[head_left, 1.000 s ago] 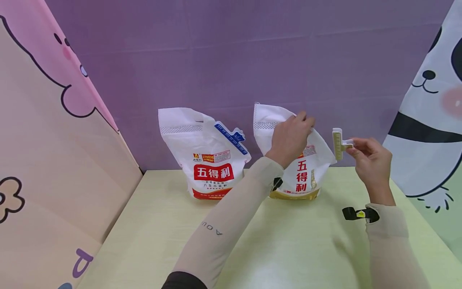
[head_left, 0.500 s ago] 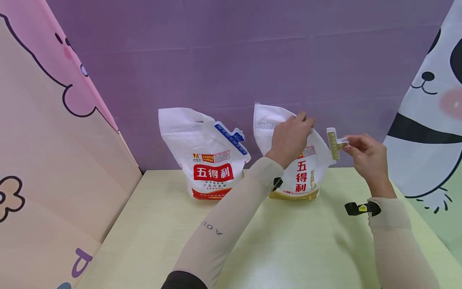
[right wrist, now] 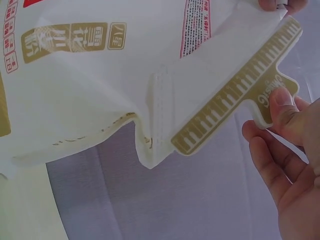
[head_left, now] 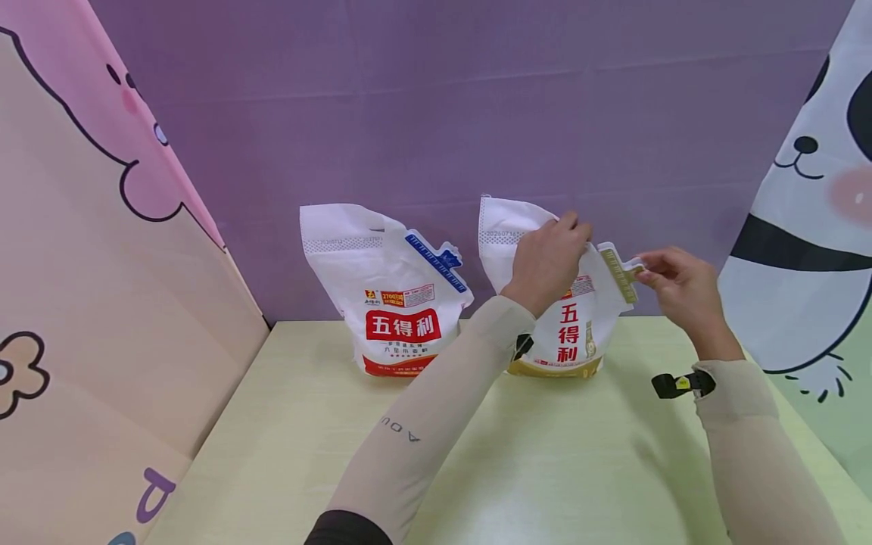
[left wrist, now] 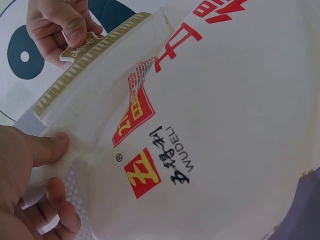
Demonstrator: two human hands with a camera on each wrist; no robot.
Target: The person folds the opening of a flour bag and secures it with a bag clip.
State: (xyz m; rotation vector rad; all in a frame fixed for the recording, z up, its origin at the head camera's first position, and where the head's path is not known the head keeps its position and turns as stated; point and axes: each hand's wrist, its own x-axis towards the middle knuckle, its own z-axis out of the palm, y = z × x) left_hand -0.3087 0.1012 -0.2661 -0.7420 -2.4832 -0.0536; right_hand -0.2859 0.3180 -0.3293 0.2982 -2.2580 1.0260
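A white flour bag [head_left: 599, 322] with red lettering and a gold base stands on the table at right of centre. My left hand [head_left: 550, 261] grips its upper edge, the thumb lying over the white fabric in the left wrist view. The right hand [head_left: 686, 295] pinches the grip tab of a gold-and-white bag clip [right wrist: 240, 87] between thumb and fingers. Along the bag's right edge lies the clip's long ruler-like bar, overlapping the folded fabric in both wrist views. The bag's mouth is partly hidden behind my left hand.
A second white flour bag [head_left: 402, 325] with a red label stands to the left, a blue-and-white clip [head_left: 436, 261] on its upper right edge. Both bags rest on a pale wooden table [head_left: 286, 454]. A purple cloth [head_left: 409, 113] hangs behind, with printed cartoon panels either side.
My right hand has moved left with the gold clip, from beside the bag to its right edge, and the clip has tilted. The left hand has kept its hold on the bag.
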